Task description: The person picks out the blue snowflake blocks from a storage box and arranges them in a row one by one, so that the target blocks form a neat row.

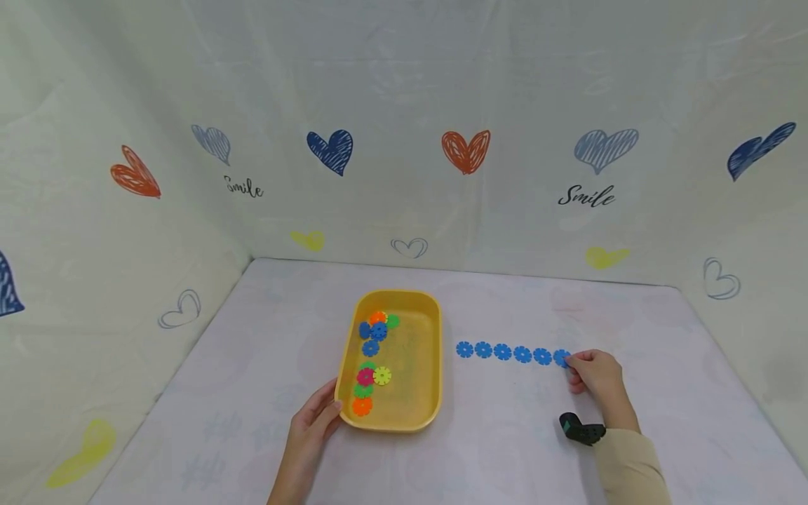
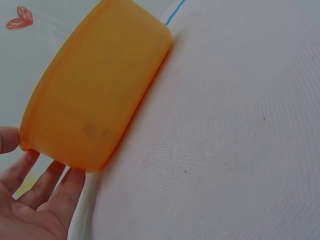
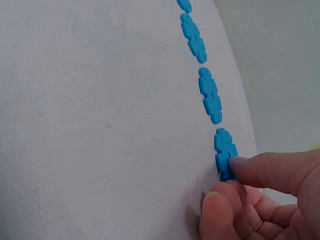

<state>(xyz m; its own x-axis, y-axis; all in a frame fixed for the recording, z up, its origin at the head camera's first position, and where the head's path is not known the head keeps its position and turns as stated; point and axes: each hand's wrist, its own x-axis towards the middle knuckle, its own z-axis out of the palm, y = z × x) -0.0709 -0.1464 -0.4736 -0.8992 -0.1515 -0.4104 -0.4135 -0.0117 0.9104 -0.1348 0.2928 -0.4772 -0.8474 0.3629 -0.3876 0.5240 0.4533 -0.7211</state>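
My left hand (image 1: 313, 419) holds the near left corner of a yellow tray (image 1: 435, 379), thumb at the rim and fingers against the outer wall, as the left wrist view also shows. Notched plastic discs lie in the tray, among them a pink disc (image 1: 365, 377), a lime disc (image 1: 381, 376) and an orange disc (image 1: 362, 407). To the right of the tray runs a straight row of several blue notched discs (image 1: 502, 352). At its right end my right hand (image 1: 600, 379) pinches the last blue disc (image 3: 226, 147), its thumb on the near edge.
A black device (image 1: 581, 429) sits at the right wrist, by the beige sleeve (image 1: 631, 466). The white tabletop (image 1: 492, 449) reaches back to a pale curtain (image 1: 404, 84) printed with hearts.
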